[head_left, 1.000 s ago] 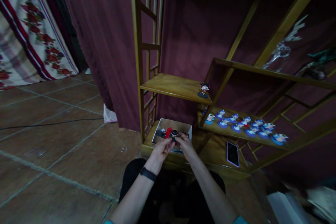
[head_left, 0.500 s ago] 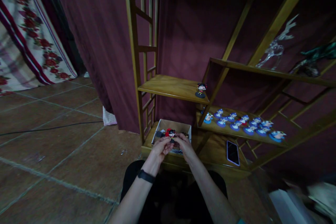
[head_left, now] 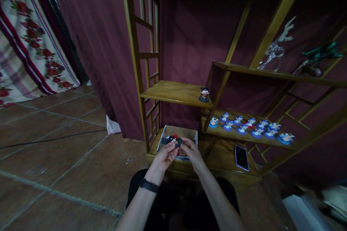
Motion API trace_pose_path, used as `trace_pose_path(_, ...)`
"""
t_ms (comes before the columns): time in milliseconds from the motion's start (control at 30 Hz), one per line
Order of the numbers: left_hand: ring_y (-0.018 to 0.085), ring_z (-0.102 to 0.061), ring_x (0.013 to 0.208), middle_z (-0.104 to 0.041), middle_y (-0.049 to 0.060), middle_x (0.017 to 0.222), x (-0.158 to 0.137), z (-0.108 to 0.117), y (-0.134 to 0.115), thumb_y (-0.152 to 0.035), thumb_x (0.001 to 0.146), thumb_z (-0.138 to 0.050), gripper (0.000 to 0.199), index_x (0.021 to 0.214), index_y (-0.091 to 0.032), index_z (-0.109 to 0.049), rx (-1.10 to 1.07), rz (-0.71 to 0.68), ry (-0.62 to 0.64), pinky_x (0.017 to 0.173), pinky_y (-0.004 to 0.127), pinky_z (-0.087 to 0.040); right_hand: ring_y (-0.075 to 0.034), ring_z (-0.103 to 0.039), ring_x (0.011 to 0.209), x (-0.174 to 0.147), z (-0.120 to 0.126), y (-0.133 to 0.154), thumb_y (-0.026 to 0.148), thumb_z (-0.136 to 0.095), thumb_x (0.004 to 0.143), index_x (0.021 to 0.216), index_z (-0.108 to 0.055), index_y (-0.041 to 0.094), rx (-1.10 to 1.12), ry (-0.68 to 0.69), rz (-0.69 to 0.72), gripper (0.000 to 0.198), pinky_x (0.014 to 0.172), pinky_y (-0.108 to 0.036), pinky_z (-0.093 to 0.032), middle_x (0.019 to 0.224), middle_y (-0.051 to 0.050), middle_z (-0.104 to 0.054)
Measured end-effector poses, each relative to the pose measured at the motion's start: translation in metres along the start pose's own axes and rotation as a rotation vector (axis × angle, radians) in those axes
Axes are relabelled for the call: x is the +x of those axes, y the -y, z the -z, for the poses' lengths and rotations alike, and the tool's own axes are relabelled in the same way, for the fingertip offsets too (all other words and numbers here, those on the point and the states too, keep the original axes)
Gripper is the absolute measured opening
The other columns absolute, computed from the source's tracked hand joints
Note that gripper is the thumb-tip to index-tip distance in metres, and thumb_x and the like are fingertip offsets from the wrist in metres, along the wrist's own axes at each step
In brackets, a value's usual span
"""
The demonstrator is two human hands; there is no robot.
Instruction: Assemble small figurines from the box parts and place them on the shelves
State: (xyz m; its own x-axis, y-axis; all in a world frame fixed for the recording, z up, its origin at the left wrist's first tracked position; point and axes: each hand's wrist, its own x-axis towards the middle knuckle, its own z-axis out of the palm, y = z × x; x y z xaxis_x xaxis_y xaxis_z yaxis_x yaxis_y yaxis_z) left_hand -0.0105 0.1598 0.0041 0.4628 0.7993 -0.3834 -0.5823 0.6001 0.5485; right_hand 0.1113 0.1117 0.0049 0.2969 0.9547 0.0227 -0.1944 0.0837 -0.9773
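Over a white open box [head_left: 187, 130] on the low shelf, I hold a small figurine [head_left: 174, 139] with black hair, red parts and a dark round base. My left hand [head_left: 166, 156] pinches it from below, and it lies tilted with its base toward the right. The fingers of my right hand [head_left: 190, 150] close on the base's right edge. Other red and dark items are in the box, partly hidden by my hands. A similar figurine [head_left: 204, 94] stands upright at the right end of the wooden shelf [head_left: 173, 92] above.
Several blue-and-white figurines [head_left: 242, 128] stand on the shelf to the right. A phone [head_left: 241, 158] lies on the bottom board. Higher up are a clear deer ornament [head_left: 275, 52] and a dark green ornament [head_left: 318, 57]. A cable [head_left: 54, 139] crosses the tiled floor at left.
The figurine in my hands has turned from upright to lying tilted, its base now swung to the right. The view has shifted slightly.
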Motion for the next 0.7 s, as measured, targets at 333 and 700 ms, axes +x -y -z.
trace_pose_path(333, 0.009, -0.063, 0.056, -0.067, 0.004, 0.072, -0.008, 0.002, 0.004, 0.006, 0.067, -0.058, 0.031, 0.089, -0.015, -0.065, 0.081, -0.011, 0.111, 0.057, 0.017, -0.052, -0.019, -0.059, 0.092, -0.006, 0.001, -0.002, 0.03, -0.056, 0.074, 0.102, -0.056, 0.023, -0.155, 0.012, 0.19, 0.029, 0.082, -0.033, -0.048, 0.098, -0.004, -0.062)
trace_pose_path(700, 0.011, -0.062, 0.066, -0.07, 0.007, 0.086, -0.022, 0.0, 0.005, -0.016, 0.066, -0.071, 0.034, 0.1, -0.014, -0.067, 0.251, -0.199, 0.211, 0.059, 0.02, -0.049, -0.017, -0.058, 0.085, -0.029, 0.007, 0.015, 0.019, -0.049, 0.078, 0.104, -0.059, 0.022, -0.403, 0.034, 0.385, 0.027, 0.078, -0.03, -0.048, 0.096, -0.004, -0.062)
